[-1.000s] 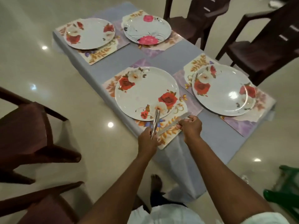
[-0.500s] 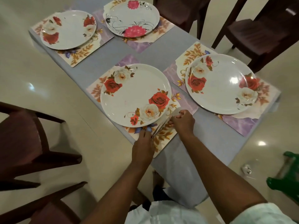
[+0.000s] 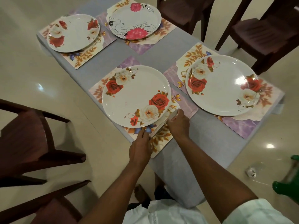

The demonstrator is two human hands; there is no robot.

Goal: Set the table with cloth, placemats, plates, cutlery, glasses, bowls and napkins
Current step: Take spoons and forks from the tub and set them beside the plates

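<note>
Four round white floral plates sit on four floral placemats over a grey cloth on the desk [image 3: 142,50]. At upper left of the frame lies the small rose-printed plate [image 3: 73,33] on its mat, and just right of it the white plate with pink blooms and black scrolls [image 3: 135,20]. Lower centre holds the nearest rose plate [image 3: 135,96] on its purple and cream leaf-patterned placemat [image 3: 161,139]. Just below that plate's rim the left hand [image 3: 140,147] reaches in, its fingertips at the lower end of a slim steel piece of cutlery [image 3: 157,129] that lies slanted along the plate's lower right edge; whether this grip pinches the metal or only touches it, I cannot tell. To its right the right hand [image 3: 178,123] has its grip clenched around the upper end of the cutlery, with a pale rounded end showing above the knuckles. At right sits the large rose plate [image 3: 221,84], with dark brown chairs [image 3: 267,33] beyond it.

The cutlery looks thin, stiff and light, with a smooth finish that could slide on the glossy mat. Holding it by the handle end seems best, lowering it flat beside the plate and not against the rim
</note>
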